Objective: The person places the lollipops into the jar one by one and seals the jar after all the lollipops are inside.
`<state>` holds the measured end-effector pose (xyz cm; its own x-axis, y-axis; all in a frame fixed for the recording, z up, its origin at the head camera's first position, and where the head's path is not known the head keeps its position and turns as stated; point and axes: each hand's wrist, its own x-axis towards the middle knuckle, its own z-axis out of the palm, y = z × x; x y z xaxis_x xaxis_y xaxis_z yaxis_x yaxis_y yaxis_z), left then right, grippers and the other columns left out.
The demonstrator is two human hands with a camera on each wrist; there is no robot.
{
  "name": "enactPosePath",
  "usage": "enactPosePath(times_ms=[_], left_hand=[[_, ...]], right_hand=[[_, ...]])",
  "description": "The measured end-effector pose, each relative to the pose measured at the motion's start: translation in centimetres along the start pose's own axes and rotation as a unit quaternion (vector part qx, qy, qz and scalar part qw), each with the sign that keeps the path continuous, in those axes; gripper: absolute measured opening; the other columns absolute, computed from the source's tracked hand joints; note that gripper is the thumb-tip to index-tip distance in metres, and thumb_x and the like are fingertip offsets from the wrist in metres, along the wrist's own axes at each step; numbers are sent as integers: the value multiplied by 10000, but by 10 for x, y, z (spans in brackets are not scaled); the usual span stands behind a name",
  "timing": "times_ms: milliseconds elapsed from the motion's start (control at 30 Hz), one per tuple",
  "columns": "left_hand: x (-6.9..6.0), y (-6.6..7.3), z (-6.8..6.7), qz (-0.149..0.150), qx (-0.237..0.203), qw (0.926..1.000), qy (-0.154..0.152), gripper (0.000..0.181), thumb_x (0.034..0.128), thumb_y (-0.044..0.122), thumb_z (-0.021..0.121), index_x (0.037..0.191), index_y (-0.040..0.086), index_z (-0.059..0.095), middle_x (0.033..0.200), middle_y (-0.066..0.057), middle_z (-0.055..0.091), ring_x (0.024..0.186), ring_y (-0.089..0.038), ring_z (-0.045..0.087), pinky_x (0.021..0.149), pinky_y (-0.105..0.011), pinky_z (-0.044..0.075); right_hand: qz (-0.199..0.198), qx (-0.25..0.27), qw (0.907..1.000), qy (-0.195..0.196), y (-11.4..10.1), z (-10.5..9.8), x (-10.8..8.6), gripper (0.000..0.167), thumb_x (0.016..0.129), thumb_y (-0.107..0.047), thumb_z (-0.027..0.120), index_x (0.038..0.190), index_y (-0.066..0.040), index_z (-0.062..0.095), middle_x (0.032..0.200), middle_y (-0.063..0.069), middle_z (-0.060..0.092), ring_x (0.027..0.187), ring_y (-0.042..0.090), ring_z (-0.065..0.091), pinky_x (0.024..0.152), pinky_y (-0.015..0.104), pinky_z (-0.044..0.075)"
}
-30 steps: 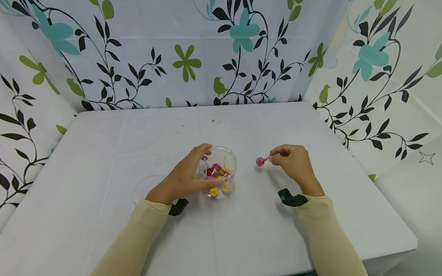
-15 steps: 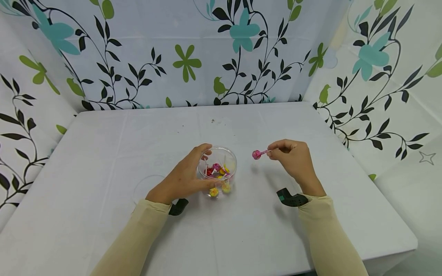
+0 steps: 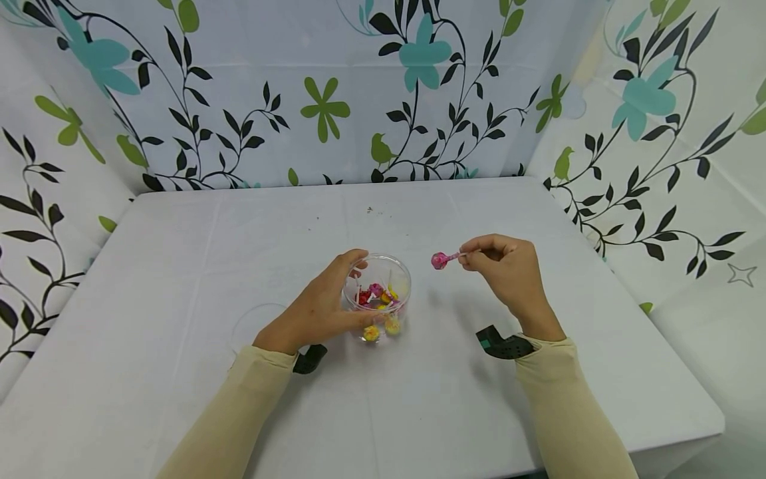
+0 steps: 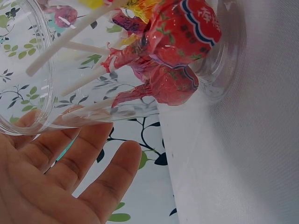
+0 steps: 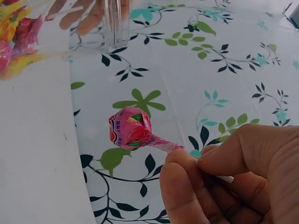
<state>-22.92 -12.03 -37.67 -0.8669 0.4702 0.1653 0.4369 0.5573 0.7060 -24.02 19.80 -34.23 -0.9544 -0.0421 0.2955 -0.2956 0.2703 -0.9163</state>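
A clear plastic jar (image 3: pixel 377 283) with several wrapped lollipops inside stands upright in the middle of the table. My left hand (image 3: pixel 320 306) grips it from the left, thumb at the near side and fingers round the far side. Red lollipops (image 4: pixel 180 35) and white sticks show through the wall in the left wrist view. To the right of the jar, my right hand (image 3: pixel 505 273) pinches a pink lollipop (image 3: pixel 439 261) by its stick, with the wrapped head pointing left toward the jar and held above the table. In the right wrist view thumb and fingertips meet on the stick below the head (image 5: pixel 131 128).
A thin, clear round lid (image 3: pixel 257 326) lies on the white table (image 3: pixel 179 266), partly behind the left forearm. Small dark specks (image 3: pixel 370 210) dot the cloth near the back. A patterned curtain (image 3: pixel 251 93) hangs behind and beside the table.
My right hand has lifted the pink lollipop and moved it a little to the left, toward the jar. The left hand and the jar have stayed in place.
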Motion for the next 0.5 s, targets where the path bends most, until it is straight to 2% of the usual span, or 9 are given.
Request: enactPosePath(times_ms=[267,500], left_hand=[[0,0,0,24,-50,10000,-30,1008,828,452,873,1601,164,292,1498,-65,506,1335,-262,510,1105,-560,449],[0,-1,0,-14,-50,10000,-44,1009,825,468,874,1600,190,291,1509,-82,502,1336,-234,501,1111,-556,445]], right_hand=[[-324,212,9992,98,-9,4,0,124,961,39,641,968,94,753,902,95,746,782,140,749,795,285,617],[-553,454,9974,94,-17,10,1,126,954,61,634,968,104,751,902,84,748,776,156,745,789,296,619]])
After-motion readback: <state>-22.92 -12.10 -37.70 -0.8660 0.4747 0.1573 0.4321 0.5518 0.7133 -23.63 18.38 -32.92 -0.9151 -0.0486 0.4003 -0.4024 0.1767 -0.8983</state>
